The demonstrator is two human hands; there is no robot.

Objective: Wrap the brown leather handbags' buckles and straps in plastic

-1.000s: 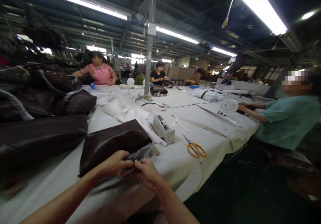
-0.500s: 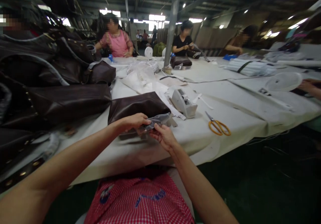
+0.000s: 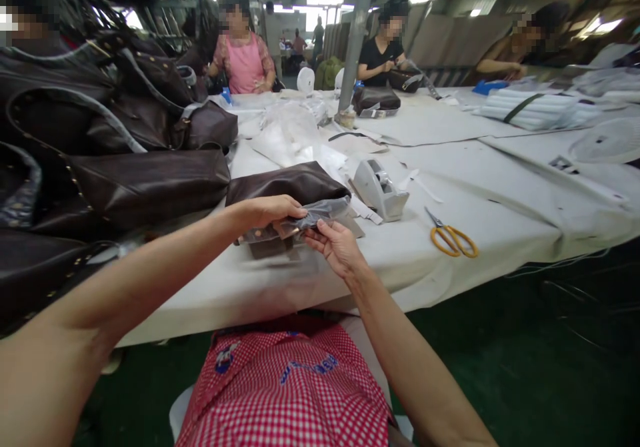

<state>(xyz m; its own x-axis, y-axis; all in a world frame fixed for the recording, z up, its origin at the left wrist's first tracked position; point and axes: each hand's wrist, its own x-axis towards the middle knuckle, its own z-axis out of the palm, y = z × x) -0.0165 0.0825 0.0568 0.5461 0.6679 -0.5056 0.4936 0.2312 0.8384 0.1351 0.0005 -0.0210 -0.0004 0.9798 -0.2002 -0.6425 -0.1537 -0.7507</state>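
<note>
A dark brown leather bag (image 3: 287, 183) lies flat on the white table (image 3: 500, 200) in front of me. Both my hands work at its near edge. My left hand (image 3: 270, 211) is closed over a grey plastic-wrapped piece (image 3: 323, 210) that sticks out of the bag. My right hand (image 3: 336, 245) pinches the same wrapped piece from below, fingers curled around it. What is inside the wrapping is not clear.
A white tape dispenser (image 3: 383, 190) and orange-handled scissors (image 3: 453, 240) lie to the right of the bag. A heap of dark brown bags (image 3: 125, 140) fills the left. Several other people sit at the far side. A steel post (image 3: 355, 40) rises mid-table.
The camera has tilted down, so my red checked lap now shows. My hands stay on the wrapped piece at the bag's edge, and the right hand has shifted lower beneath it.
</note>
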